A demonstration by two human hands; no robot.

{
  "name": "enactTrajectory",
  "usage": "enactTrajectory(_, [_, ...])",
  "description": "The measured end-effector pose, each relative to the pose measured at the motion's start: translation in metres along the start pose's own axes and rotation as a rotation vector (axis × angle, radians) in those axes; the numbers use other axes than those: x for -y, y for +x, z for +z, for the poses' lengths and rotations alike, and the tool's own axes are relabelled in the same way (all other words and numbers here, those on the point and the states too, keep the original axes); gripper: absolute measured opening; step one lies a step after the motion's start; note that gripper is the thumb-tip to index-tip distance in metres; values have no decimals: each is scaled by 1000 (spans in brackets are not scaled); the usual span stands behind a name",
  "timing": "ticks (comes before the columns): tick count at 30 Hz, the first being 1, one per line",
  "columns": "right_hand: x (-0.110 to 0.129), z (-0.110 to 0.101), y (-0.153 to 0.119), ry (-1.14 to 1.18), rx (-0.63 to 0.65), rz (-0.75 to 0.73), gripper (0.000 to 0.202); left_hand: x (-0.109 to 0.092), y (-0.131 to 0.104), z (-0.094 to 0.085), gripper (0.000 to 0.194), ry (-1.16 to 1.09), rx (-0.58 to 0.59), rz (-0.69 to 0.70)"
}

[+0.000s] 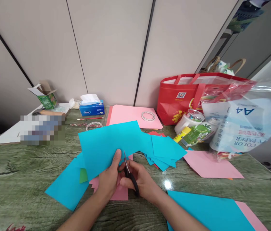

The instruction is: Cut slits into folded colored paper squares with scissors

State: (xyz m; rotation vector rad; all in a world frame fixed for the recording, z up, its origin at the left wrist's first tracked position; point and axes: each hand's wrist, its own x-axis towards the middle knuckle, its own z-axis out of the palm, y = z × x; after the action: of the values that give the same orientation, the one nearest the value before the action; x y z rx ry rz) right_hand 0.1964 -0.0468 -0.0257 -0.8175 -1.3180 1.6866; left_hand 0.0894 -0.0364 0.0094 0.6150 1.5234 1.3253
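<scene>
My left hand (109, 179) grips a large blue sheet of paper (106, 144) by its lower edge, thumb on top. In my right hand (142, 179) is a pair of scissors (132, 183) with black handles. The blades point up and meet the lower right part of the sheet; I cannot tell how far they are parted. Beneath the hands lie pink paper pieces (121, 192) and a bit of green paper (83, 175). Another blue sheet (65, 183) rests at the left, and a pile of smaller blue pieces (166, 150) is fanned out to the right.
A red bag (171, 102) and a plastic paper packet (241, 125) stand at the back right, near a yellow glue stick (182, 134). A blue tissue box (91, 109) is at the back left. More blue paper (205, 211) lies at the front right.
</scene>
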Motion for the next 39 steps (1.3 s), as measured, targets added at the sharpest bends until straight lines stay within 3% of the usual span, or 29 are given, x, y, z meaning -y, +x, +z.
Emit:
enactTrajectory(22, [-6, 2, 1, -12, -49, -38, 39, 6, 2, -2, 29, 65, -12, 76])
enactTrajectory(30, [-11, 1, 2, 83, -16, -77, 38, 10, 3, -1, 35, 97, -49, 74])
enactTrajectory(39, [-3, 4, 1, 21, -51, -57, 40, 1, -2, 1, 33, 43, -25, 32])
